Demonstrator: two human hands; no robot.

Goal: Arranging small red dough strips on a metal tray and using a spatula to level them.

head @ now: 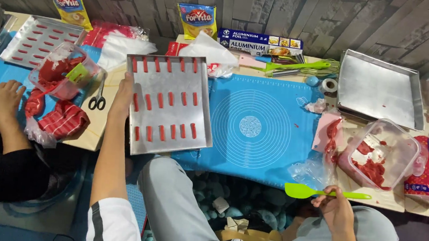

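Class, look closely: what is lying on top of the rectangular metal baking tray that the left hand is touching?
Three rows of short red dough strips lie on the rectangular metal baking tray; its underside is hidden.

place: home baking spot | cues: baking trays (pixel 169 105), blue pastry mat (pixel 259 126), foil box (pixel 260 42)

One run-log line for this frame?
left hand: grips edge of metal tray with red strips | right hand: holds green spatula | blue mat: between
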